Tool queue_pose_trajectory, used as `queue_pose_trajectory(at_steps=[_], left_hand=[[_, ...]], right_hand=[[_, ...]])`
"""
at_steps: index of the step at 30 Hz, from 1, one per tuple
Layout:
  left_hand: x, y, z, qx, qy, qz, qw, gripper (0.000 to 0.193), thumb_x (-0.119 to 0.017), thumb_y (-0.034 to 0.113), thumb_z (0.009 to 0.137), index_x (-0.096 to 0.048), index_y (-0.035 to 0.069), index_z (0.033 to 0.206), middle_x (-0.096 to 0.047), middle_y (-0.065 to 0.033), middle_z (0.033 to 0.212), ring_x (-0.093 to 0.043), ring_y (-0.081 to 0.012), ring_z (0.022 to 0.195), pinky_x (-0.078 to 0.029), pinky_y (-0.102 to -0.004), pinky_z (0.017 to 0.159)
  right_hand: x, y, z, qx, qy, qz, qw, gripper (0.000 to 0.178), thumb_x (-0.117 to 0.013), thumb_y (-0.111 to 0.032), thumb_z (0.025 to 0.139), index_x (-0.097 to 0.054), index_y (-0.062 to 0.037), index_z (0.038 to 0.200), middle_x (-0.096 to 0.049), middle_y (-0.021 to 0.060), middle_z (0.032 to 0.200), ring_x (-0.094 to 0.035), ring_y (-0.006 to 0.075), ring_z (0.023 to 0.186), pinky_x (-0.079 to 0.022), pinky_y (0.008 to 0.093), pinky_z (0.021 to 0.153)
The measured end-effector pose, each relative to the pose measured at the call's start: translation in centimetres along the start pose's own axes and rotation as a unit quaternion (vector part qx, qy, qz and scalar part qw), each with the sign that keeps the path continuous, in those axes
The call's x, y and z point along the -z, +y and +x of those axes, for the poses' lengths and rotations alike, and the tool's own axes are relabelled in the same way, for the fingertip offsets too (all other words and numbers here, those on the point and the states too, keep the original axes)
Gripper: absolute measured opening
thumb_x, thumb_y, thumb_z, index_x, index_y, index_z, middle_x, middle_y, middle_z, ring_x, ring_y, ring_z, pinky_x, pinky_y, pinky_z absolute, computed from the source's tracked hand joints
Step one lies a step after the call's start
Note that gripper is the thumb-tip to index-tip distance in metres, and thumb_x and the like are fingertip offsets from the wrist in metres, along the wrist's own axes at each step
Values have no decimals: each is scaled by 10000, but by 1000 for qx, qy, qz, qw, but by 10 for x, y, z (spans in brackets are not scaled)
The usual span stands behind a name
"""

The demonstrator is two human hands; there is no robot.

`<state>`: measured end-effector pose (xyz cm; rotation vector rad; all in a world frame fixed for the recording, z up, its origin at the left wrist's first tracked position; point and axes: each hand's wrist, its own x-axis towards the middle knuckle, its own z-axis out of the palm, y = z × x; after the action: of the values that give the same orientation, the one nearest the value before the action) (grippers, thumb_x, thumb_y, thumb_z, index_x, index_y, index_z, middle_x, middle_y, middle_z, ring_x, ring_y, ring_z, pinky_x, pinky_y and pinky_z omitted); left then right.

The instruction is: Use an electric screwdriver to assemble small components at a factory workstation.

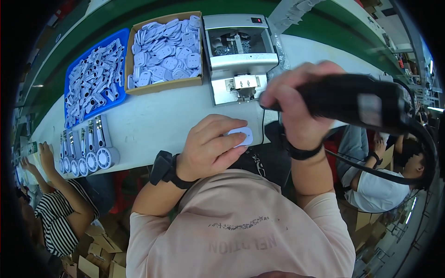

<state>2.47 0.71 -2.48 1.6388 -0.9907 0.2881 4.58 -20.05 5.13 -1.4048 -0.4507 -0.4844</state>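
My left hand (208, 146) is closed on a small white plastic cover (247, 134), rounded-square in shape, near the table's front edge. Fingertips lie over part of the cover. To the right, my right hand (299, 104) is wrapped round a black electric screwdriver (347, 99), raised above the table and tilted. Its cable (429, 143) loops down at the far right. The tool and fingers are smeared by motion, and the tip is hard to make out. Just left of my right fingers stands a silver screw feeder (243, 62) with loose screws behind its window.
A cardboard box (164, 87) of white covers stands left of the feeder. Beside it, a blue tray (118, 101) holds slim white parts. Several white handled pieces with round vented ends (105, 157) lie at the left front. Other people sit on both sides.
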Motion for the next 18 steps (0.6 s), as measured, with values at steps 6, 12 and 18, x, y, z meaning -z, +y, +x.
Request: queue_pose_trajectory(at_steps=[6, 12, 18], left_hand=[[-9, -5, -8, 13, 33, -50, 998, 402, -839, 99, 819, -704, 121, 1197, -691, -143, 1211, -693, -340, 973, -580, -428, 802], [-8, -13, -19, 32, 33, -51, 998, 430, -849, 101, 810, -711, 135, 1216, -682, -148, 1234, -687, -346, 1009, -571, -440, 832], [0, -4, -12, -15, 52, -5, 998, 436, -865, 73, 782, -717, 74, 1192, -710, -138, 1183, -691, -352, 999, -570, -438, 836]], right_hand=[[-16, 31, -3, -91, 16, -58, 994, 518, -694, 121, 876, -466, -43, 1311, -657, 87, 826, -658, 207, 661, -560, 329, 620], [-8, 22, -26, -184, -40, -104, 977, 579, -715, 43, 905, -432, -52, 1401, -652, 101, 814, -646, 214, 640, -542, 330, 590], [-9, -53, 11, 6, -68, 36, 997, 620, -632, -363, 1031, -345, -153, 1538, -554, 57, 868, -547, 194, 556, -476, 360, 555]])
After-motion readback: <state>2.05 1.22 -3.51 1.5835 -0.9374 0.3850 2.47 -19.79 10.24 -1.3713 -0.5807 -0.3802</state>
